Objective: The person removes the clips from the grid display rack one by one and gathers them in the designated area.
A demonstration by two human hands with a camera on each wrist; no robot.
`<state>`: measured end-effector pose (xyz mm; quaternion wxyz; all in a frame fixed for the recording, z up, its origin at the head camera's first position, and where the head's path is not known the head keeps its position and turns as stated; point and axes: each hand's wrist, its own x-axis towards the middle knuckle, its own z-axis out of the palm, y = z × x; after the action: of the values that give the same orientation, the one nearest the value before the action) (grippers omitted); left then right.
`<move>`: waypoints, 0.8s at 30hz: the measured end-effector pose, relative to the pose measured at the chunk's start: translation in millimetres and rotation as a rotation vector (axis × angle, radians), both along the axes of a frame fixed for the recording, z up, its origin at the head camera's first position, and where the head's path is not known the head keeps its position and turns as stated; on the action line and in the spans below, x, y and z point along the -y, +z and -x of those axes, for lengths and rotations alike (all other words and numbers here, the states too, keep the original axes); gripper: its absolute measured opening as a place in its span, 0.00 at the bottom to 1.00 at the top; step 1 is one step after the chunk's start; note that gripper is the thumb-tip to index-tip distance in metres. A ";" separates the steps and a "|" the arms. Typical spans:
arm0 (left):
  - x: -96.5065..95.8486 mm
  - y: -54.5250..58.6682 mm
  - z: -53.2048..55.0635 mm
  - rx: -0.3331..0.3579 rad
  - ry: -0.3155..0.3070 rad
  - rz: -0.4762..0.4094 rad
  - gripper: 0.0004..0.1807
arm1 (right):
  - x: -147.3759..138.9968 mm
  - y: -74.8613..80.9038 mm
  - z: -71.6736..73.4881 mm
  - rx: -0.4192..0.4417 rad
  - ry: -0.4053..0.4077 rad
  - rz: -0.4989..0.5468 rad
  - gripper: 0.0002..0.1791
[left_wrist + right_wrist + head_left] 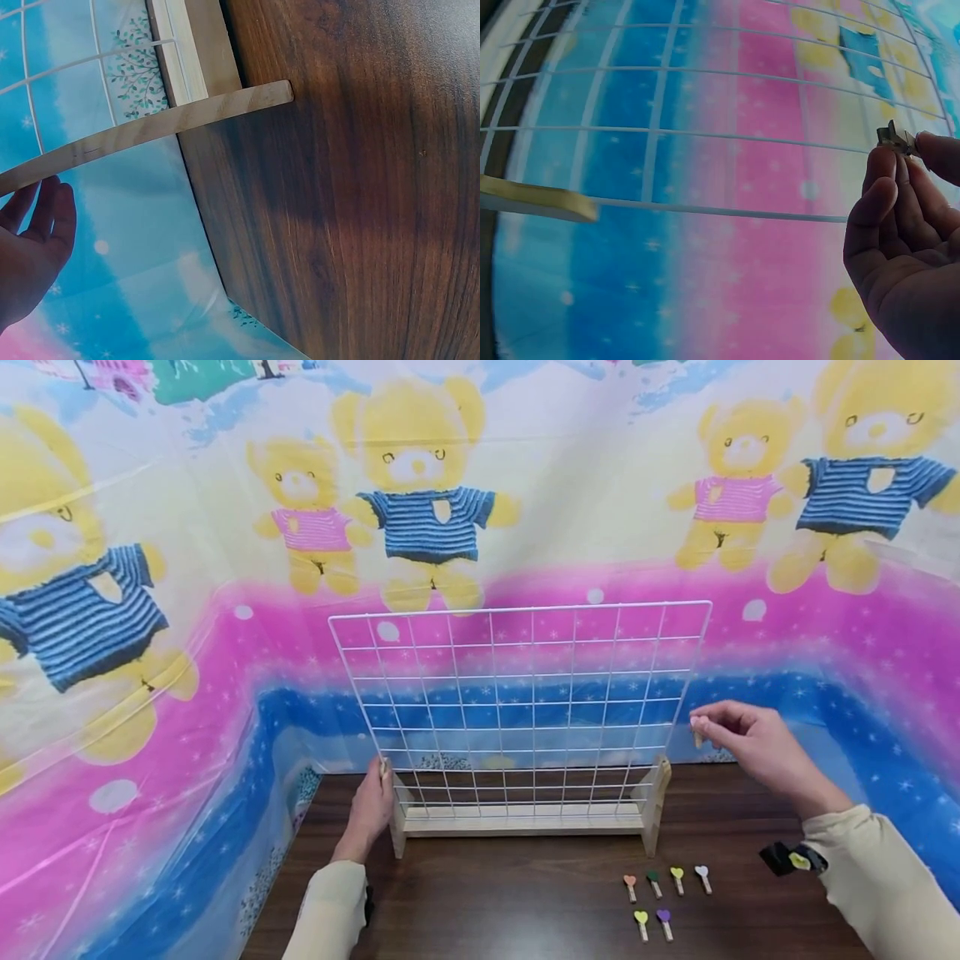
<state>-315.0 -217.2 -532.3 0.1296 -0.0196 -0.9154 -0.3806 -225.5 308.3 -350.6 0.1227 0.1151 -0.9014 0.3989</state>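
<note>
A white wire grid panel [512, 702] stands upright in a wooden stand [525, 821] on the table. My left hand [371, 806] holds the top of the stand's left upright, its fingertips right at the wood [142, 133] in the left wrist view; the thumb is hidden there. Off the grid's right edge, my right hand [765, 752] is raised and pinches a small wooden clothespin [897, 139] between thumb and fingers. Its other fingers curl in below. In the head view the clothespin [698, 732] points downward, largely covered by the fingertips.
Several small clothespins with hearts lie in two rows at the front right: orange [630, 887], dark green [654, 883], yellow [677, 878], white [702, 877], then another yellow [641, 923] and purple [665, 923]. A bear-print cloth [562, 510] hangs behind the dark wood table [480, 902].
</note>
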 end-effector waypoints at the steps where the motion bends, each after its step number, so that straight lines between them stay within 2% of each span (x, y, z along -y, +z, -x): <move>1: 0.1 0.4 0.3 0.002 0.000 -0.001 0.19 | -0.6 -7.7 -0.3 0.004 0.007 0.010 0.17; 8: 0.9 2.1 2.6 0.003 0.001 -0.002 0.19 | -5.3 -64.3 -4.7 0.051 0.010 0.045 0.15; 17: 0.9 0.0 1.0 0.014 0.006 -0.009 0.21 | -11.7 -145.7 -18.8 0.280 0.018 0.027 0.16; 24: 0.2 0.9 0.6 0.005 0.008 -0.013 0.20 | -18.9 -206.2 -34.2 0.371 0.137 0.065 0.16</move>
<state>-315.6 -217.4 -531.4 0.1287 -0.0141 -0.9134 -0.3859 -191.3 327.2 -556.8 -0.0693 0.0967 -0.8853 0.4496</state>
